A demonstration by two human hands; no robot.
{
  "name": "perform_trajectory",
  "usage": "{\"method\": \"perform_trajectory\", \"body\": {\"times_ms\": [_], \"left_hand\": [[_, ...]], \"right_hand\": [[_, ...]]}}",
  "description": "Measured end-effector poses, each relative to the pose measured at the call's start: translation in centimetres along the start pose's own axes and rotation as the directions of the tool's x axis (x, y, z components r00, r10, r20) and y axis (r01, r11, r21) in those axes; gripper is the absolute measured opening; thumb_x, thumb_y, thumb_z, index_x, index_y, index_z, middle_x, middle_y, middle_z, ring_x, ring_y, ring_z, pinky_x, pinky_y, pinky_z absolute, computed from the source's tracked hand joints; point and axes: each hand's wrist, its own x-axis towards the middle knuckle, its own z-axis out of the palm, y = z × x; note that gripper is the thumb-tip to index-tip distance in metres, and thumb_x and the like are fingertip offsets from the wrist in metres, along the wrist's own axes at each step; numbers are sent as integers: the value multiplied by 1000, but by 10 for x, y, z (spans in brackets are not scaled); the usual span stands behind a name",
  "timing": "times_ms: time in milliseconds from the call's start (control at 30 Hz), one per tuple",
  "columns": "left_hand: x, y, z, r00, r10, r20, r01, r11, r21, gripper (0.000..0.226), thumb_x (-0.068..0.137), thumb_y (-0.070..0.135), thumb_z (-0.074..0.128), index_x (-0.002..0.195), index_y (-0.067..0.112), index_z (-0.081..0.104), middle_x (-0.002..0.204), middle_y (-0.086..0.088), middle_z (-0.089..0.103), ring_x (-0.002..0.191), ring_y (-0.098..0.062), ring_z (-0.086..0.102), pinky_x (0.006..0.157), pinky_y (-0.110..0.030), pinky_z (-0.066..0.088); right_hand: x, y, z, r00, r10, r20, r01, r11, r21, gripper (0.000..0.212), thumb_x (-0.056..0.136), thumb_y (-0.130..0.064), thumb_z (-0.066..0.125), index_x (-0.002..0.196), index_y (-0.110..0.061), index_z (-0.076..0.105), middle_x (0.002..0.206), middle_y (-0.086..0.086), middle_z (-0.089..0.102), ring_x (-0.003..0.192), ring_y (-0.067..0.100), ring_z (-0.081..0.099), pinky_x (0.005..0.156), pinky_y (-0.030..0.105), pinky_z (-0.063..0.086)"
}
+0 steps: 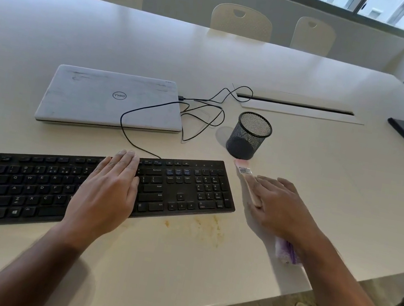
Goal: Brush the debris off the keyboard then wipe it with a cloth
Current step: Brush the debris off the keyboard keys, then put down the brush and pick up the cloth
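**Risks noted at brush pick-up**

White tabletop (302, 153) in a meeting room carries a black keyboard (184, 190) near its front edge; all positions below are given from the keyboard.

The left hand (110, 185) is laid flat on the middle keys, fingers straight and close together, holding nothing. The right hand (279, 208) rests just beside the number-pad end, over the handle of a small brush (244, 172); its fingers (259, 189) appear loosely extended along the handle, and a firm hold is not evident. A purple-and-white cloth (286, 251) lies under that forearm, near the tabletop edge.

Brushing is judged not yet begun. Risks: the brush may slip if lifted on so loose a hold; the cloth may be dragged off the edge by the forearm; the mesh cup (249, 136) just beyond the bristles may be knocked; debris may be swept into the yellowish stain (206, 227) in front of the keyboard.
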Motion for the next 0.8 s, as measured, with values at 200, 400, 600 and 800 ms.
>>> {"method": "perform_trajectory", "body": {"times_ms": [200,400,600,800], "left_hand": [[0,0,0,1000,2,-1,-2,1000,4,62,104,39,21,156,9,36,162,-6,34,154,-14,21,126,-36,16],[0,1,-1,1000,-2,-4,2,1000,3,61,104,38,22,155,9,37,162,-7,34,153,-14,22,126,-35,15],[-1,1,-1,1000,-2,-2,2,1000,1,62,104,39,22,156,9,36,162,-6,34,154,-13,21,126,-35,16],[0,0,-1,1000,-1,5,1,1000,-5,61,104,39,21,156,10,34,163,-6,32,154,-13,19,127,-36,16]], "right_hand": [[0,-6,-12,978,50,204,-45,999,-25,84,92,-60,23,169,-27,19,170,-10,35,159,7,20,129,39,10],[0,-12,-10,966,79,248,-62,995,-75,85,94,-62,9,169,-23,16,174,-10,20,161,1,6,132,39,3],[-1,-24,-13,959,105,265,-92,994,-59,82,98,-63,7,169,-23,13,176,-7,12,162,6,1,132,45,3],[-10,-1,-36,929,368,33,-359,878,317,63,108,-45,37,163,-15,37,169,4,37,158,18,31,127,40,25]]}}
